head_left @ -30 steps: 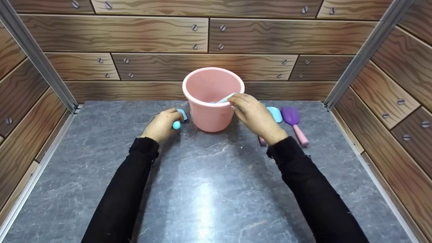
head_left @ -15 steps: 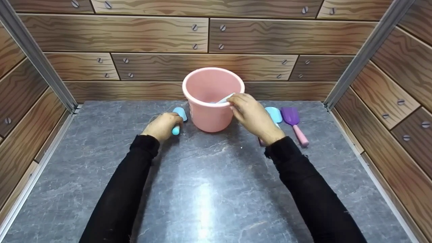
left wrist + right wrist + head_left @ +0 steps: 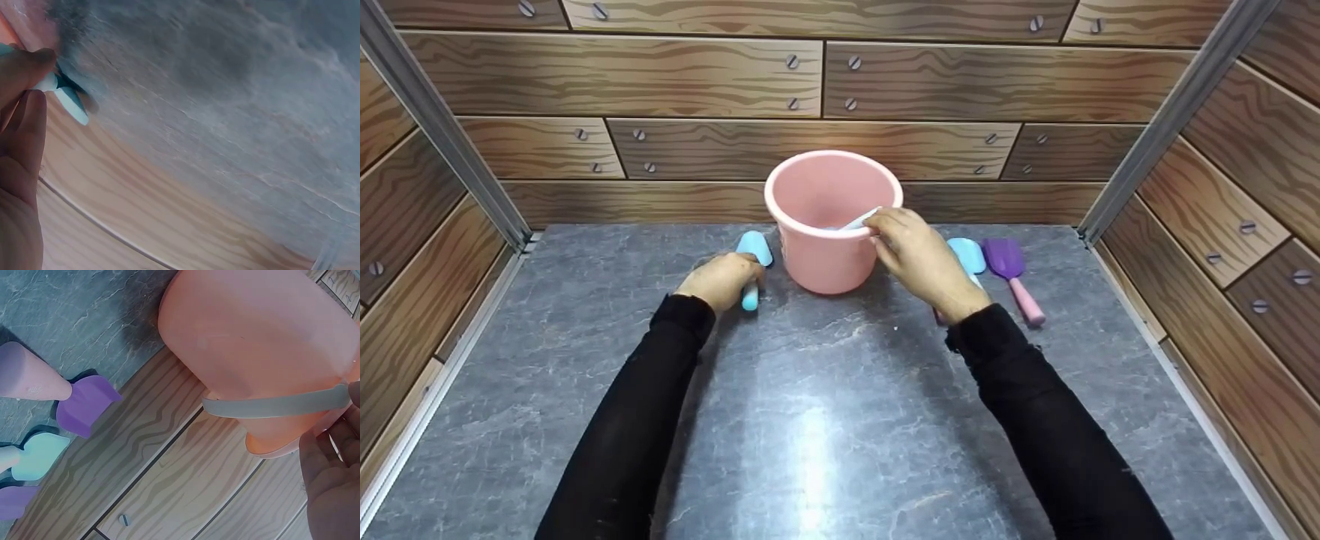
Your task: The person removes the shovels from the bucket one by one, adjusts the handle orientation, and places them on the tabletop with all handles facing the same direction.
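Note:
My left hand pinches a small light blue toy shovel by its handle, low over the tabletop, left of a pink bucket. Its blade points to the back and the handle's end sticks out below the fingers; the left wrist view shows thumb and fingers on that handle. My right hand grips the bucket's near right rim, fingertips over the edge and thumb outside. A pale blue strip slants inside the rim beside those fingertips. The bucket's grey carrying handle crosses its outside in the right wrist view.
Right of the bucket lie a light blue shovel and a purple shovel with a pink handle. Another purple blade shows in the right wrist view. Wood-patterned walls enclose the grey marbled table at the back and sides.
My left hand has turned the light blue shovel, so more of its blade shows and its handle end has swung towards me. The right hand stays at the rim, almost still.

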Motion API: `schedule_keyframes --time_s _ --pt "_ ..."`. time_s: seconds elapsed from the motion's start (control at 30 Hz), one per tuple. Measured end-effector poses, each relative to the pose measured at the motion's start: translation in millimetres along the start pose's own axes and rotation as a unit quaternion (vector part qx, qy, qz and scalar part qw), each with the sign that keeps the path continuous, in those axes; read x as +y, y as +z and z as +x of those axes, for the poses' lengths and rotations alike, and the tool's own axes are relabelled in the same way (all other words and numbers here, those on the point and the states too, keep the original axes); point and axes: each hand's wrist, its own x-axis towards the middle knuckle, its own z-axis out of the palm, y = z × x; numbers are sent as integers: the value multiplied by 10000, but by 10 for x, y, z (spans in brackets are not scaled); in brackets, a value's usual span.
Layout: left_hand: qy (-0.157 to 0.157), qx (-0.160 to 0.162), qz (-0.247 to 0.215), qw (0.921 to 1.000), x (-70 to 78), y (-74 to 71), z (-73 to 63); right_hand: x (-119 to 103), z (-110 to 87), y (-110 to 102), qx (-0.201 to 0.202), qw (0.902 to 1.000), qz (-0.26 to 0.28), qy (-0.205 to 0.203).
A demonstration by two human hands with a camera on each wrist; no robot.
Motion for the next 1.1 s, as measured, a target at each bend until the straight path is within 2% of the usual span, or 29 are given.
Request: schedule_keyframes --time_s 0.17,0.37,0.5,0.67,0.8,0.87,1.1 --pt "-168 -200 -8 9997 8 -19 -7 6 -5 0 8 10000 -3 22" --pt "-297 -127 -364 9988 -29 -71 4 11 -6 5 30 10000 -28 5" --pt "-529 50 -539 9971 -58 -152 6 10 -4 7 38 10000 -42 -16" --pt "-1056 263 -710 9915 -68 -306 -7 6 -1 11 54 9999 -90 8" --pt "-1359 613 -870 9850 -48 -450 7 8 2 10 40 10000 -63 41" --pt "-1449 785 -935 9819 -21 -524 16 15 1 17 57 10000 -27 43" --pt "-1477 1312 -1172 9733 67 -731 57 10 -4 16 36 10000 -20 12"
